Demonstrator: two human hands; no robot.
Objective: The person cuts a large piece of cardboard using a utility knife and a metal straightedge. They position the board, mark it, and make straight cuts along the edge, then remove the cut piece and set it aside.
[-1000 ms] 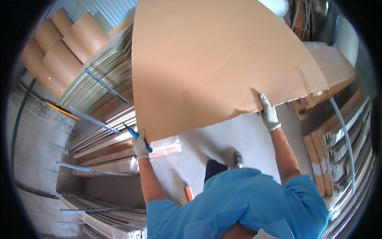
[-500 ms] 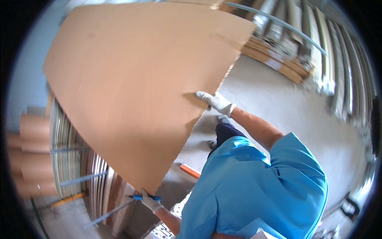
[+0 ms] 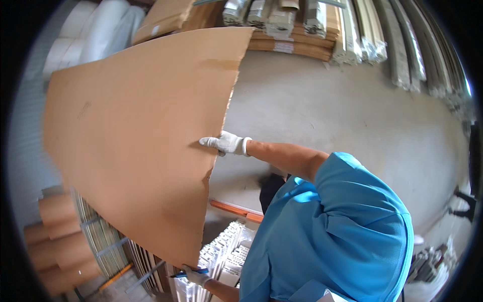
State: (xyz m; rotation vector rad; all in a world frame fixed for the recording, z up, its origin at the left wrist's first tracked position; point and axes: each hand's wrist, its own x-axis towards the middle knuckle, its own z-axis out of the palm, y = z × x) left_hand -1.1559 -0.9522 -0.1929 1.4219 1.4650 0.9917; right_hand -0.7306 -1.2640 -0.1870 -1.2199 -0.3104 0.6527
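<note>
A large brown cardboard sheet (image 3: 136,136) is held up in front of me, its right edge ragged and torn-looking. My right hand (image 3: 229,143), in a pale work glove, grips that edge about midway, with a finger over the face and the rest partly hidden. At the sheet's lower corner, my gloved left hand (image 3: 195,276) pinches the cardboard. A slim blue tool (image 3: 188,273) is also in that hand; it resembles a cutter knife, though its blade cannot be made out.
Wrapped long profiles (image 3: 402,45) and flat cardboard bundles (image 3: 292,45) lie along the far side. White rolls (image 3: 103,30) stand far left. At lower left are brown cartons (image 3: 65,236) and a rack of upright sheets (image 3: 103,246). White wrapped strips (image 3: 226,246) and an orange beam (image 3: 234,209) are nearby.
The cardboard sheet has swung leftward and turned, both hands keeping hold. My right hand has moved left and slightly down; my left hand is lower. The view has shifted too.
</note>
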